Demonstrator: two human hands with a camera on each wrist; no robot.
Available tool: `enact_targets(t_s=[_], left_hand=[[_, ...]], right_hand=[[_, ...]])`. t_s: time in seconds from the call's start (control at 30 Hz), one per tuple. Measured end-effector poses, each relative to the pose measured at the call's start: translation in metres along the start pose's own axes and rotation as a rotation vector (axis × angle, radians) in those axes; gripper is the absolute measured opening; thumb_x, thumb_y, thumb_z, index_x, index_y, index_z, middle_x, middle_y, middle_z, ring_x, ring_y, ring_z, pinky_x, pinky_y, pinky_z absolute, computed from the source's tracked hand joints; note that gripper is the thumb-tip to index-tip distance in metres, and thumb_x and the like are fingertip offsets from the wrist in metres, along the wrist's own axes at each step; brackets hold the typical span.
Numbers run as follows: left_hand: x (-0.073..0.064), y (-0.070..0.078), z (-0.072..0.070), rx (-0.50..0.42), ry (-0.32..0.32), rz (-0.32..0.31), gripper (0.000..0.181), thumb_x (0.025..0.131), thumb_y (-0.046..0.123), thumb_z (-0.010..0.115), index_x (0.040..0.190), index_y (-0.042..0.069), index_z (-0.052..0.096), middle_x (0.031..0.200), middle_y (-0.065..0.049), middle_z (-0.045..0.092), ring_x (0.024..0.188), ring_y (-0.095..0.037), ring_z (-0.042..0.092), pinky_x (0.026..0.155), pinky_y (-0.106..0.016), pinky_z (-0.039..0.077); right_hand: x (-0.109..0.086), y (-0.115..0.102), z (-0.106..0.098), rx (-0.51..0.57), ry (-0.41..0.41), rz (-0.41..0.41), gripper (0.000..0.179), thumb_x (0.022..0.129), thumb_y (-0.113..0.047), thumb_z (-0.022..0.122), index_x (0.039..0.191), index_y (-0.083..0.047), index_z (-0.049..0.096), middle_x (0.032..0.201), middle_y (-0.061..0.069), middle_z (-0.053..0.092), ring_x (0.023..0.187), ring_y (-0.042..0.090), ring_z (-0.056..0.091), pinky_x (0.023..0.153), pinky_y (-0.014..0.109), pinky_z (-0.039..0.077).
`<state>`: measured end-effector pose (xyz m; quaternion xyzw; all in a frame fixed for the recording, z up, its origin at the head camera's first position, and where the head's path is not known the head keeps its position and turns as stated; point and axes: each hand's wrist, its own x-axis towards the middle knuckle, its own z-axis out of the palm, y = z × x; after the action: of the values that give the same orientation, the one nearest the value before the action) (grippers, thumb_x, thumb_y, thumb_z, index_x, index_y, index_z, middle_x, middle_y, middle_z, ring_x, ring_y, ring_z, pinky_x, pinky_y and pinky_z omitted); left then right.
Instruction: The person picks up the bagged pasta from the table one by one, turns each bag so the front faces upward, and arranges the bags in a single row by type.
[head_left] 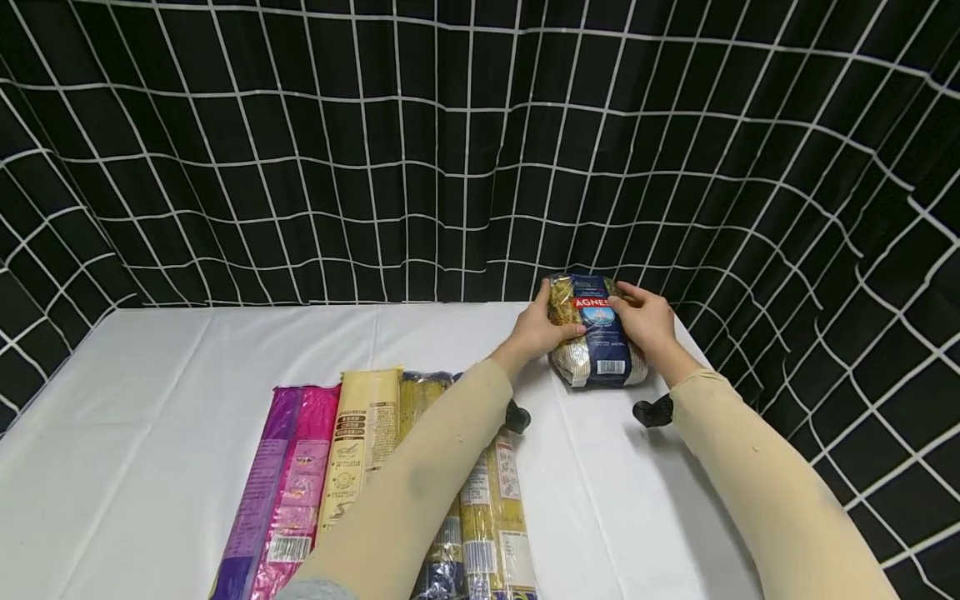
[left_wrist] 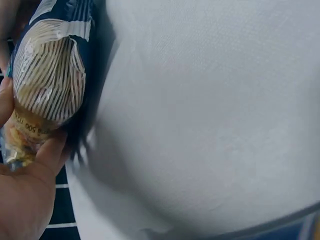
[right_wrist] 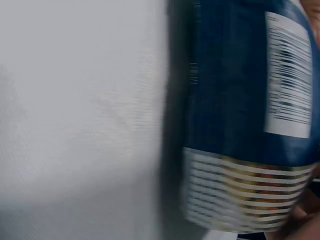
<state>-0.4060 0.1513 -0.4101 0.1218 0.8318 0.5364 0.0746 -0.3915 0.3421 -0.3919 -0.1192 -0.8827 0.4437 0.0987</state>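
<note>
Both hands hold a plump bag of pasta (head_left: 592,333) near the table's far right corner. Its dark blue wrapper carries a red AGNESI-type label, of which "AGNES" shows, and a white barcode. The left hand (head_left: 542,327) grips the bag's left side, thumb across the front. On the opposite side the right hand (head_left: 647,321) has its thumb on the front beside the red label. In the left wrist view the bag's striped end (left_wrist: 50,80) lies between the fingers. The right wrist view shows the bag's blue face and barcode (right_wrist: 289,75) close up, with the hand mostly out of frame.
On the white table (head_left: 150,433) lie long packets side by side: a pink and purple one (head_left: 285,483), a cream one (head_left: 367,425), and clear-and-blue spaghetti packets (head_left: 480,517) partly hidden by the left forearm. A black gridded curtain (head_left: 420,167) hangs behind and at both sides.
</note>
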Motion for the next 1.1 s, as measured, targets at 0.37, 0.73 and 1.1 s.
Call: enact_targets(t_s=[0.37, 0.73, 1.1], left_hand=[[0.000, -0.017, -0.001, 0.053, -0.058, -0.115, 0.106, 0.092, 0.042, 0.079, 0.169, 0.022, 0.010, 0.165, -0.014, 0.037, 0.150, -0.032, 0.038, 0.123, -0.042, 0.033], [-0.025, 0.007, -0.036, 0.183, -0.112, -0.005, 0.076, 0.101, 0.028, 0.066, 0.164, 0.007, 0.029, 0.161, -0.017, 0.044, 0.149, -0.032, 0.041, 0.122, -0.043, 0.034], [-0.073, 0.010, -0.088, 0.272, -0.233, 0.249, 0.047, 0.104, 0.021, 0.065, 0.148, 0.007, 0.056, 0.137, -0.014, 0.063, 0.120, -0.029, 0.065, 0.094, -0.033, 0.056]], right_hand=[[-0.013, 0.019, 0.011, -0.063, -0.192, -0.034, 0.062, 0.111, -0.039, 0.043, 0.166, -0.015, 0.026, 0.166, 0.022, 0.029, 0.152, 0.044, 0.028, 0.124, 0.056, 0.024], [-0.033, 0.006, 0.002, -0.230, -0.116, -0.167, 0.063, 0.108, -0.030, 0.050, 0.164, -0.008, 0.031, 0.160, 0.028, 0.038, 0.143, 0.048, 0.043, 0.117, 0.060, 0.035], [-0.098, -0.016, -0.007, -0.091, -0.030, -0.337, 0.059, 0.103, -0.022, 0.061, 0.158, -0.009, 0.044, 0.159, 0.022, 0.044, 0.144, 0.043, 0.044, 0.117, 0.059, 0.037]])
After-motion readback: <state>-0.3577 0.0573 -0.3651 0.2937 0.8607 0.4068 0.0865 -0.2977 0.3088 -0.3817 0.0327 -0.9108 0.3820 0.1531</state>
